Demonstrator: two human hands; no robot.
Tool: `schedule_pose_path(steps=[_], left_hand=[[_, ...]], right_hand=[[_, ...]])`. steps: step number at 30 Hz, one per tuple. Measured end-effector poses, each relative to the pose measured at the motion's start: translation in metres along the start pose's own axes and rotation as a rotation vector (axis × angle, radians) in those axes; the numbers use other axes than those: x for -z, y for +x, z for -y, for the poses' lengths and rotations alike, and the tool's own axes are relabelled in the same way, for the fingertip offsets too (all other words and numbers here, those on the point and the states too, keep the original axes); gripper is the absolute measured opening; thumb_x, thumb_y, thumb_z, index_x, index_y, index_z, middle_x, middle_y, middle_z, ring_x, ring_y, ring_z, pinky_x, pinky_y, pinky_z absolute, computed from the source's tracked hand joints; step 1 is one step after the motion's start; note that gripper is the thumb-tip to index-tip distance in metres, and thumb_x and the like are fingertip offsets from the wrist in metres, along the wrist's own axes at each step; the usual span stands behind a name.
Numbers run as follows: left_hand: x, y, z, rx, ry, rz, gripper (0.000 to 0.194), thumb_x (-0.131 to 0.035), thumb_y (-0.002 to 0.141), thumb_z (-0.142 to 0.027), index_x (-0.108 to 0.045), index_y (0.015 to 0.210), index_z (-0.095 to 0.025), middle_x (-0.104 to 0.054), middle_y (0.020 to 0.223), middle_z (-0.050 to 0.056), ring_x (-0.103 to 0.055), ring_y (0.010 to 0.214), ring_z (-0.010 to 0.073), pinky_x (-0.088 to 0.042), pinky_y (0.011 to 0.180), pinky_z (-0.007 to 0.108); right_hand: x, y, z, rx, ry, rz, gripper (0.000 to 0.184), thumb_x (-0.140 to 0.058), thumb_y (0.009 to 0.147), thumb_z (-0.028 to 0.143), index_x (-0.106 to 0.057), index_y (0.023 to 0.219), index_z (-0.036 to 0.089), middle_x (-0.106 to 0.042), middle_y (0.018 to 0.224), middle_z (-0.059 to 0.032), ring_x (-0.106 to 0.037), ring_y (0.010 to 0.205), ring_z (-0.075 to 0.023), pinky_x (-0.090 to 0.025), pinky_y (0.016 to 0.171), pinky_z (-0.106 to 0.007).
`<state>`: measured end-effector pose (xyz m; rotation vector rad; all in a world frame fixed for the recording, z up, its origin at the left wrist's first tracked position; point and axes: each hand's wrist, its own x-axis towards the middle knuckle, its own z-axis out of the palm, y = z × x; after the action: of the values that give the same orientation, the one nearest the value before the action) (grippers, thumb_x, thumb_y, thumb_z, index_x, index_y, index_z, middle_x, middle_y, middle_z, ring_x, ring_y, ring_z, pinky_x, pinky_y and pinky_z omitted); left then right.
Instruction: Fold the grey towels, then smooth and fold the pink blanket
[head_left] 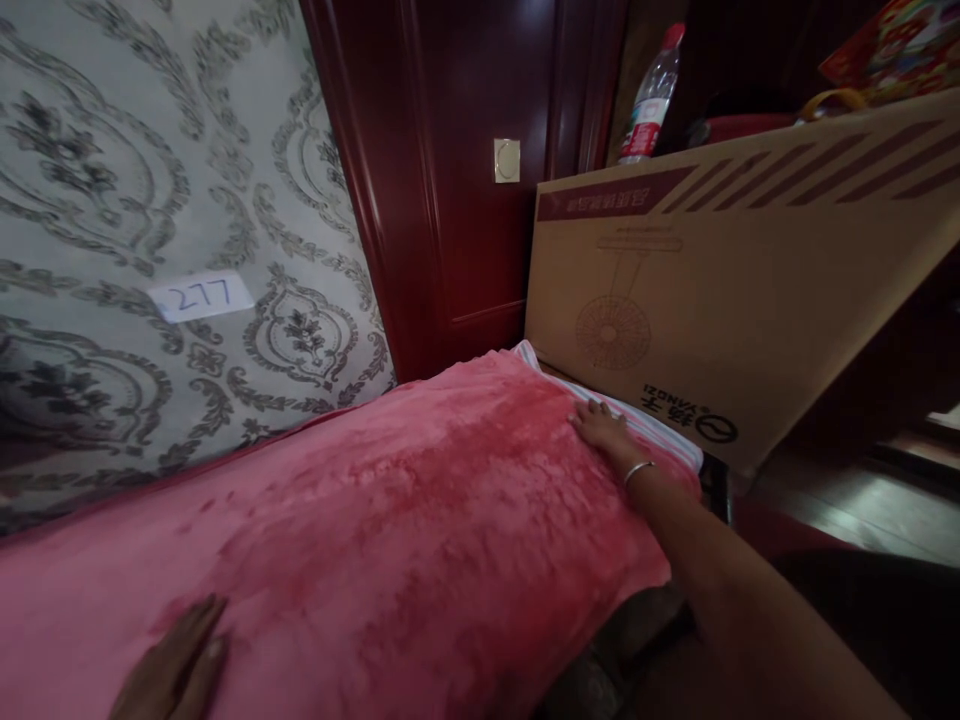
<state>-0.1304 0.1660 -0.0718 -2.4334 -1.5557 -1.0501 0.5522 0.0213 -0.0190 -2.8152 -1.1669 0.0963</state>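
A plush pink blanket (420, 500) lies spread over a long raised surface, with darker brushed patches across its middle. My left hand (176, 665) rests on it at the lower left, fingers stretched out and partly cut off by the frame's bottom edge. Farther off, my right hand (600, 428) lies flat near the blanket's far right edge, a silver bangle (639, 468) on its wrist. Just beyond those fingers, a striped white cloth (660, 425) shows from under the blanket. Neither hand holds anything that I can see.
A large cardboard box (675, 300) stands at the far right end, with a plastic bottle (652, 100) on or behind its top. Dark red wood panelling (465, 230) rises behind. Patterned wallpaper (300, 330) with a paper label (202, 296) reading 277 runs along the left.
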Motion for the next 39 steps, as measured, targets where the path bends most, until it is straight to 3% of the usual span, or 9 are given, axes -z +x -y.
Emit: schedule_pose_path(steps=[5,10,12,15,18,21,24,33,39], left_hand=[[0.01,0.003,-0.023,0.034,-0.048,0.091,0.058,-0.039,0.084,-0.056,-0.07,0.116,-0.02,-0.071,0.126,0.013,-0.062,0.124,0.0341,-0.047,0.112,0.054],[0.021,0.002,-0.05,0.032,0.041,0.148,0.055,-0.037,0.088,-0.048,-0.069,0.121,-0.018,-0.069,0.132,0.012,-0.06,0.127,0.0317,-0.045,0.112,0.053],[0.023,0.0,-0.056,0.037,0.069,0.181,0.055,-0.035,0.09,-0.044,-0.068,0.125,-0.017,-0.067,0.135,0.013,-0.059,0.129,0.0301,-0.045,0.112,0.051],[0.027,-0.002,-0.065,0.051,0.115,0.226,0.054,-0.034,0.093,-0.039,-0.064,0.131,-0.014,-0.064,0.139,0.014,-0.055,0.133,0.0288,-0.042,0.114,0.049],[0.034,-0.005,-0.077,0.055,0.169,0.289,0.055,-0.037,0.095,-0.037,-0.057,0.14,-0.013,-0.056,0.148,0.015,-0.048,0.141,0.0284,-0.037,0.117,0.048],[0.039,-0.007,-0.089,0.033,0.235,0.381,0.058,-0.04,0.096,-0.039,-0.047,0.15,-0.017,-0.039,0.16,0.012,-0.033,0.15,0.0294,-0.03,0.121,0.053],[0.042,-0.008,-0.096,0.022,0.286,0.471,0.059,-0.038,0.099,-0.04,-0.039,0.155,-0.021,-0.032,0.164,0.01,-0.025,0.153,0.0307,-0.023,0.121,0.059],[0.039,-0.011,-0.097,0.019,0.234,0.523,0.062,-0.033,0.1,-0.043,-0.035,0.157,-0.019,-0.028,0.166,0.013,-0.021,0.154,0.0334,-0.016,0.122,0.059],[0.042,-0.018,-0.093,0.021,0.16,0.539,0.062,-0.033,0.1,-0.049,-0.035,0.157,-0.023,-0.027,0.166,0.011,-0.02,0.154,0.0318,-0.014,0.123,0.059]], right_hand=[[-0.023,-0.066,-0.005,0.216,-0.01,-0.075,0.06,-0.022,0.104,0.049,-0.032,0.159,0.029,-0.022,0.166,-0.0068,-0.021,0.151,-0.0302,-0.024,0.118,-0.058],[-0.037,-0.099,-0.065,0.03,-0.072,-0.149,0.062,-0.023,0.101,0.046,-0.039,0.156,0.021,-0.031,0.162,-0.0109,-0.029,0.148,-0.0331,-0.032,0.114,-0.06],[-0.032,-0.098,-0.07,-0.038,-0.05,-0.148,0.062,-0.022,0.101,0.046,-0.044,0.153,0.02,-0.036,0.16,-0.0136,-0.033,0.145,-0.0367,-0.034,0.108,-0.067],[-0.025,-0.105,-0.031,0.004,0.021,-0.168,0.063,-0.022,0.101,0.047,-0.046,0.15,0.016,-0.041,0.154,-0.0192,-0.036,0.142,-0.0393,-0.038,0.104,-0.07],[-0.031,-0.135,0.048,0.273,0.079,-0.207,0.061,-0.026,0.102,0.044,-0.041,0.154,0.017,-0.036,0.158,-0.0179,-0.033,0.146,-0.034,-0.037,0.111,-0.061],[-0.045,-0.182,0.127,0.6,0.09,-0.123,0.057,-0.03,0.103,0.044,-0.038,0.156,0.028,-0.027,0.164,-0.0084,-0.023,0.151,-0.0294,-0.03,0.116,-0.057],[-0.053,-0.22,0.175,0.732,0.065,0.003,0.057,-0.03,0.104,0.047,-0.034,0.158,0.031,-0.021,0.166,-0.0055,-0.017,0.153,-0.0288,-0.024,0.119,-0.057],[-0.054,-0.234,0.18,0.728,-0.024,0.022,0.059,-0.024,0.104,0.048,-0.03,0.16,0.031,-0.019,0.166,-0.0025,-0.015,0.153,-0.0287,-0.02,0.12,-0.058],[-0.074,-0.226,0.17,0.766,-0.019,-0.055,0.063,-0.022,0.1,0.049,-0.034,0.158,0.029,-0.025,0.165,-0.0035,-0.022,0.151,-0.0309,-0.026,0.118,-0.059]])
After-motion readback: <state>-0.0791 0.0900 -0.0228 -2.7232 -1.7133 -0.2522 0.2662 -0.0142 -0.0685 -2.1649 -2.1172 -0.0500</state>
